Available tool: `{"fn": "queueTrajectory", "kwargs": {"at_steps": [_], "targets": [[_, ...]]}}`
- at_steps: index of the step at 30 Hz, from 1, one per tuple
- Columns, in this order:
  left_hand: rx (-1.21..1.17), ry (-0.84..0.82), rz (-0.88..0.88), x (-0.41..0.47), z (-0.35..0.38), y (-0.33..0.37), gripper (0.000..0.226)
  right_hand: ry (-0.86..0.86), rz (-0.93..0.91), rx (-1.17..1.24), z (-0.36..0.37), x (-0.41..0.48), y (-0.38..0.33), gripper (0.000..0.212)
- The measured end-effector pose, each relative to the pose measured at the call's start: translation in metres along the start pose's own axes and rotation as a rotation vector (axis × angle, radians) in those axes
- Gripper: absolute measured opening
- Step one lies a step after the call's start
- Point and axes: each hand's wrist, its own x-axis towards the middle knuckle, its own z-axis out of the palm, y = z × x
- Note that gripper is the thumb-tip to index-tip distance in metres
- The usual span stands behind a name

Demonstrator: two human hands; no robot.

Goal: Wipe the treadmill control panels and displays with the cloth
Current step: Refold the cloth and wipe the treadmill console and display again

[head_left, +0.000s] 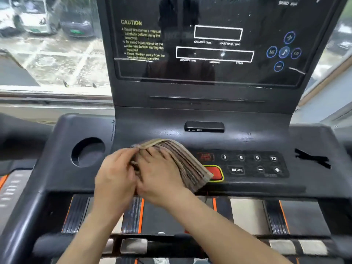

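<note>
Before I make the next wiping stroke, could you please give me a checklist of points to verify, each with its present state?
1. Cloth held: the left grip pinches the cloth and the right grip rests on it. Ok.
2. Cloth lies on the lower control panel. Ok.
3. Red button free of the cloth: its left part is covered, so a stroke might press it. Not ok.
4. Display dark, no readings lit. Ok.
5. Display glass clean: pale specks show, either dust or reflections. Cannot tell.
6. Cloth damp or dry. Cannot tell.
</note>
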Motion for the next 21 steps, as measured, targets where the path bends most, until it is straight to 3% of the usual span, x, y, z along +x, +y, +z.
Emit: {"fn": "queueTrajectory", "kwargs": {"at_steps": [5, 9, 10, 12, 15, 17, 21], "targets": [[0.032, 0.040, -0.039, 0.008, -0.020, -0.022, 0.041, -0.096, -0.053, 0.063, -0.016, 0.004, 0.006, 0.059], [-0.040, 0.002, 0.131, 0.011, -0.004, 0.004, 0.040, -0.218, 0.147, 0.644, -0.055, -0.011, 0.045, 0.036], [-0.038, -0.022, 0.188, 0.010, 0.002, 0.010, 0.038, -0.145, 0.171, 0.640, -0.059, -0.010, 0.053, 0.031], [-0.005, -0.074, 0.277, 0.009, 0.010, 0.015, 0.034, 0.045, 0.157, 0.383, -0.052, -0.007, 0.060, 0.030], [0.081, -0.080, 0.265, 0.012, 0.010, 0.001, 0.031, 0.087, -0.007, -0.060, -0.022, -0.004, 0.042, 0.040], [0.167, -0.042, 0.229, 0.013, 0.001, -0.012, 0.030, 0.086, -0.009, -0.108, -0.004, 0.004, 0.026, 0.047], [0.171, 0.043, 0.021, 0.022, -0.021, -0.033, 0.032, 0.000, -0.125, 0.028, 0.008, 0.050, -0.007, 0.049]]}}
